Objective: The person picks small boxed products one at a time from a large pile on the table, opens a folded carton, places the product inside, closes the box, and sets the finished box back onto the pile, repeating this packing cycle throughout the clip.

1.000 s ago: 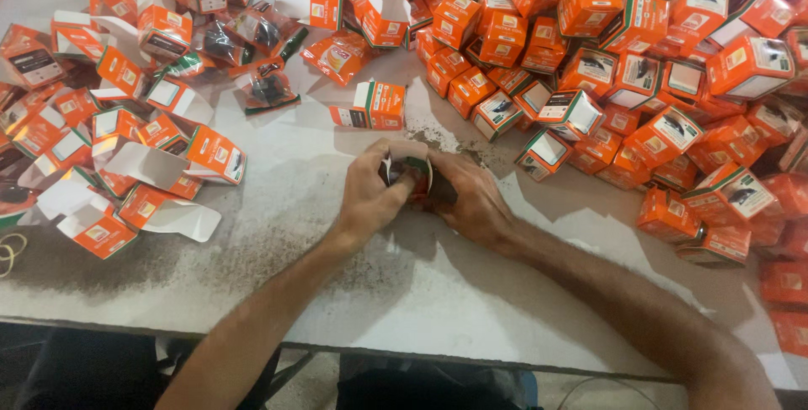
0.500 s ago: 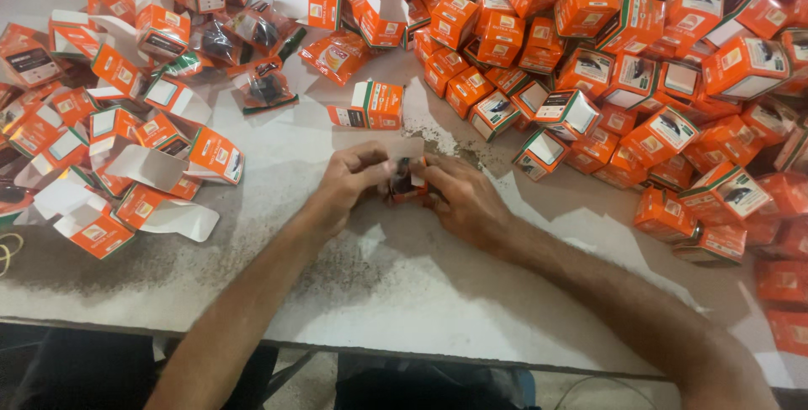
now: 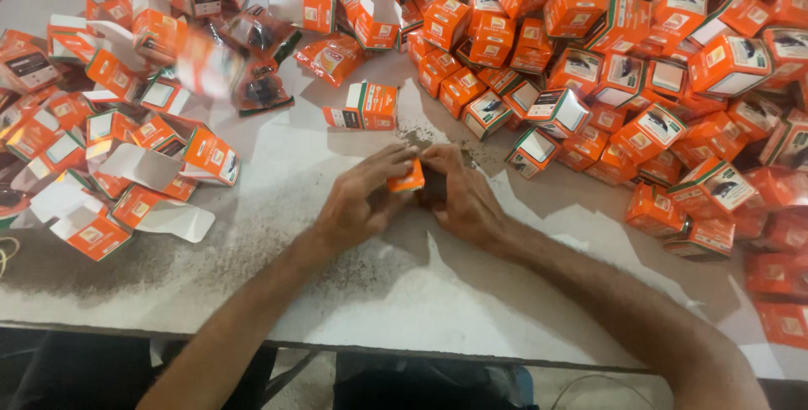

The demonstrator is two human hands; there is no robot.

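Both hands meet at the middle of the white table (image 3: 404, 292). My left hand (image 3: 358, 199) and my right hand (image 3: 459, 191) are closed together around a small orange box (image 3: 408, 181); only an orange edge of it shows between the fingers. A dark part lies under my right fingers, mostly hidden. One closed orange and white box (image 3: 364, 107) lies alone just beyond the hands.
A large heap of closed orange boxes (image 3: 640, 65) fills the right and far side. Flat and half-folded orange and white cartons (image 3: 126, 166) lie at the left, with dark parts in clear bags (image 3: 261, 90) behind them. The table's near edge (image 3: 421, 351) runs below my forearms.
My hands have moved slightly away from me and folded over the item; the dark round part seen earlier is now covered and an orange box edge shows between the fingers.
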